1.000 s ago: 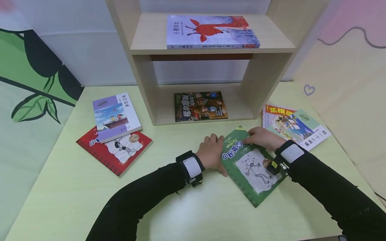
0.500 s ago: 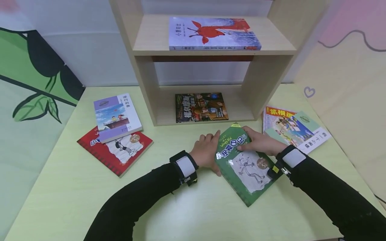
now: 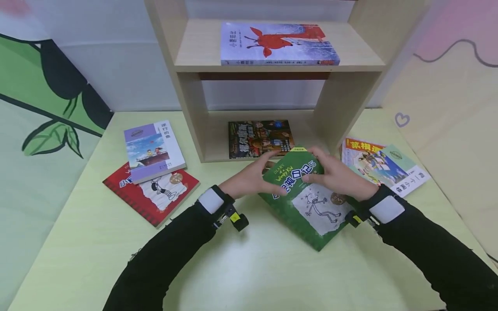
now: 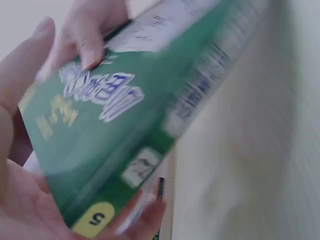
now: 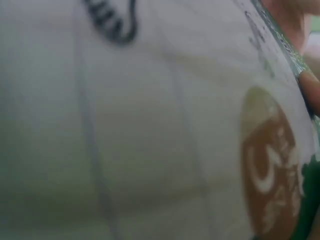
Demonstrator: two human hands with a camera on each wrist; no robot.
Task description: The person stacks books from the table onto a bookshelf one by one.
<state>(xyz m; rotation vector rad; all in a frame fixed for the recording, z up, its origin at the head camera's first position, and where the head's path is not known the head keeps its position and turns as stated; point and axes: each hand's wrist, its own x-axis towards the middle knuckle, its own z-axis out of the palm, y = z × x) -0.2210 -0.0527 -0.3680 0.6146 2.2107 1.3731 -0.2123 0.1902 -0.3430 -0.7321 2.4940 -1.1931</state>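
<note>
A green comic paperback (image 3: pixel 301 207) with a stick-figure drawing is raised at a tilt above the table. My right hand (image 3: pixel 342 177) grips its upper right edge, thumb on the cover and fingers behind. Around the book's left corner spreads my left hand (image 3: pixel 249 176). In the left wrist view, the left thumb (image 4: pixel 30 65) stands off the cover, while the other fingers (image 4: pixel 150 217) reach beneath the spine, which bears a yellow 5 label. The right wrist view is nearly filled by the cover and its brown badge (image 5: pixel 270 165).
Behind is a wooden shelf (image 3: pixel 278 68), with a giraffe-cover book (image 3: pixel 280 45) above and a dark book (image 3: pixel 253 134) below. A purple-and-white book (image 3: pixel 149 149) overlaps a red one (image 3: pixel 144 209) at left. Two overlapping books, yellow-red (image 3: pixel 359 149) and pale green (image 3: pixel 397 172), lie right.
The green book has risen from the table and shifted left and back. My left hand has turned from beside its edge to spread around its corner. My right hand keeps its grip.
</note>
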